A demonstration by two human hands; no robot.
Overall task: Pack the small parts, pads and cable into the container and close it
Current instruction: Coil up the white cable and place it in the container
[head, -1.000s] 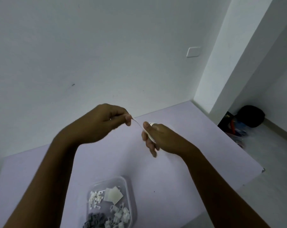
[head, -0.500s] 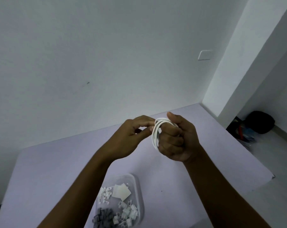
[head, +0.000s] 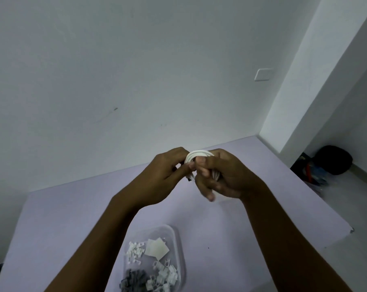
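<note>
White cable [head: 200, 154], wound into a small coil, is held above the lilac bench [head: 73, 218] between both hands. The right hand [head: 227, 175] has its fingers [head: 203, 163] curled round the loops, which arch over the top of the hand and run down inside the fist, where much of the coil is hidden. The left hand [head: 163, 175] pinches the coil's left side. A short length points downward below that pinch, its tip dark and hard to make out. Well below the hands, the clear container [head: 179, 245] sits open on the bench, holding white small parts [head: 134, 252], square pads [head: 156, 247] and grey pieces [head: 134, 283]. Its near end is cut off by the frame.
</note>
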